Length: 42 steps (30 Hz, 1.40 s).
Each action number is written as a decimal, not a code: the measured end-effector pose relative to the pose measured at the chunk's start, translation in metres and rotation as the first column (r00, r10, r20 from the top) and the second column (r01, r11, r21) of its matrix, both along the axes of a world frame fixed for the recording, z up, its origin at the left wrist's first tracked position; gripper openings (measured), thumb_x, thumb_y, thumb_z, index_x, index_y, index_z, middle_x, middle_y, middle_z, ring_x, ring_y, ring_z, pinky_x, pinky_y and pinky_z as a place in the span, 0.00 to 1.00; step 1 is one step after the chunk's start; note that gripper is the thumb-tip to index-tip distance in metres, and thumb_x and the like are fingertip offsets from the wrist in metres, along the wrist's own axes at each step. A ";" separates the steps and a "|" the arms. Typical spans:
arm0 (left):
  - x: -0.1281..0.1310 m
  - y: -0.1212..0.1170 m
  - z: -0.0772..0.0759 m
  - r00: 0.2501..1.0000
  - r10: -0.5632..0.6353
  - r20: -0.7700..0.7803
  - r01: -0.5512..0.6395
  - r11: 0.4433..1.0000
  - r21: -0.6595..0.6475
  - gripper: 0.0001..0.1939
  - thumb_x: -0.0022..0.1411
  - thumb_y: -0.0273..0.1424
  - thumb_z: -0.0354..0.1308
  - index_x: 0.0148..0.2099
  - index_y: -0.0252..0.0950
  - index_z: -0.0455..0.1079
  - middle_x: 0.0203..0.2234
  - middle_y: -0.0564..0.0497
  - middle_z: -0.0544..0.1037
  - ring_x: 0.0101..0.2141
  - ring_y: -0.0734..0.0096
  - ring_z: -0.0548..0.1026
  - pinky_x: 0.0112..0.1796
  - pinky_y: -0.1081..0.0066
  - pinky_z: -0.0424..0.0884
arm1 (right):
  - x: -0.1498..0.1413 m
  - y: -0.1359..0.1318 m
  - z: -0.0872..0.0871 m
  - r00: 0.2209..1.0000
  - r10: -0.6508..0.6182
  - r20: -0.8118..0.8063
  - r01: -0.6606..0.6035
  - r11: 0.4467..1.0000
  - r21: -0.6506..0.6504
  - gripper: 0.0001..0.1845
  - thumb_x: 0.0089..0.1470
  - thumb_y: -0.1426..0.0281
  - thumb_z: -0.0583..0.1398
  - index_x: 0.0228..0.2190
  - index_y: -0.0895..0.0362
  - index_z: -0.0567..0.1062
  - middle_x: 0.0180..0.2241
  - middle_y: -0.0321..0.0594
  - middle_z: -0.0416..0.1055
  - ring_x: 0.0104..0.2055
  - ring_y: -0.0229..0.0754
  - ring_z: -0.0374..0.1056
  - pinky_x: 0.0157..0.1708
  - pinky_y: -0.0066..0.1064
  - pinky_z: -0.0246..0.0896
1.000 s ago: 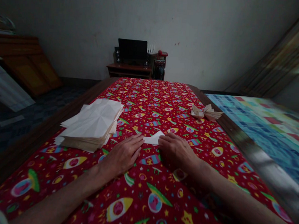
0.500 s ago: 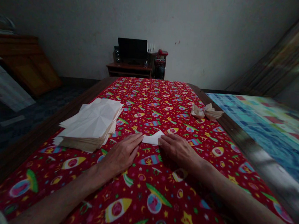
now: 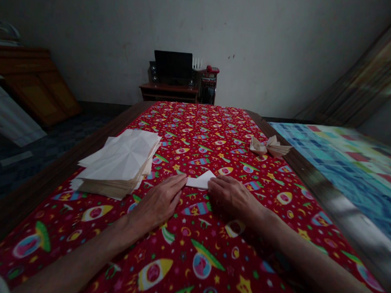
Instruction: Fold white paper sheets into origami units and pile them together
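Note:
A small folded piece of white paper (image 3: pixel 198 181) lies on the red patterned cloth (image 3: pixel 196 251) between my two hands. Its upper right part rises to a point, and a narrow strip runs to the left. My left hand (image 3: pixel 165 195) is closed, fingertips pressed together on the paper's left end. Gripping the right end, my right hand (image 3: pixel 230 192) has its fingers curled over the paper, which hides that end. Left of my hands sits a stack of creased paper sheets (image 3: pixel 123 156), white on top and tan below.
Two folded paper pieces (image 3: pixel 276 147) stand near the table's right edge. A bed with a patchwork cover (image 3: pixel 338 171) is close on the right. Beyond the table, a monitor (image 3: pixel 173 65) stands on a desk by the wall. Wooden cabinets (image 3: pixel 38 85) are at the far left.
Almost nothing differs. My right hand has shifted very slightly on the paper's right end; my left hand stays in place.

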<state>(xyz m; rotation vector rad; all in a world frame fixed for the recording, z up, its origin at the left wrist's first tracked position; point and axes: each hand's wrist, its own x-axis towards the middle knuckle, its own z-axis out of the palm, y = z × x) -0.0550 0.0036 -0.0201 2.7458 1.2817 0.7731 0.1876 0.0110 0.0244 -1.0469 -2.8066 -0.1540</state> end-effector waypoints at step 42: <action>0.001 -0.001 0.002 1.000 -0.012 -0.028 0.011 1.000 -0.027 0.23 0.62 0.22 0.45 0.59 0.28 0.61 0.56 0.40 0.66 0.57 0.63 0.63 0.58 0.59 0.62 | -0.002 -0.001 -0.005 0.999 -0.017 0.050 0.014 0.998 0.067 0.08 0.61 0.76 0.49 0.37 0.62 0.67 0.33 0.45 0.70 0.35 0.42 0.62 0.36 0.32 0.59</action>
